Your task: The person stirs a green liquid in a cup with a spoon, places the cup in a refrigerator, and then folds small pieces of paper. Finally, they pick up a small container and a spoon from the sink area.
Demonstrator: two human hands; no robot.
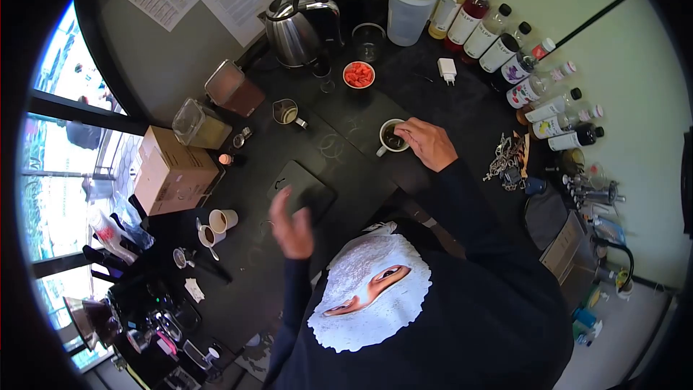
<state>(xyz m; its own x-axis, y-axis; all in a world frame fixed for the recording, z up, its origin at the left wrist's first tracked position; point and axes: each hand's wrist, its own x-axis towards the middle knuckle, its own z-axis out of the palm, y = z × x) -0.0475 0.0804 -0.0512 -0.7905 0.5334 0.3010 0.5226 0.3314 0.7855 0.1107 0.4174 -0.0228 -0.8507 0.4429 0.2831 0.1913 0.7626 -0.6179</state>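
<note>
My right hand point(427, 142) is at the rim of a white cup point(383, 150) that holds dark liquid. Its fingers are pinched together over the cup, and whatever they hold is hidden. Over the dark counter, beside a flat black scale-like slab point(312, 191), my left hand point(291, 225) is raised, blurred, with its fingers apart and nothing in it. A small metal pitcher point(286, 112) stands to the left of the cup. Behind the cup is a bowl of red pieces point(359, 75).
Syrup bottles point(498, 43) line the right wall, near a white-lidded jug point(411, 11) and a steel kettle point(291, 35). A cardboard box point(173, 171), paper cups point(222, 220) and a coffee machine point(155, 310) are at left. A chain bundle point(509, 162) lies right of my hand.
</note>
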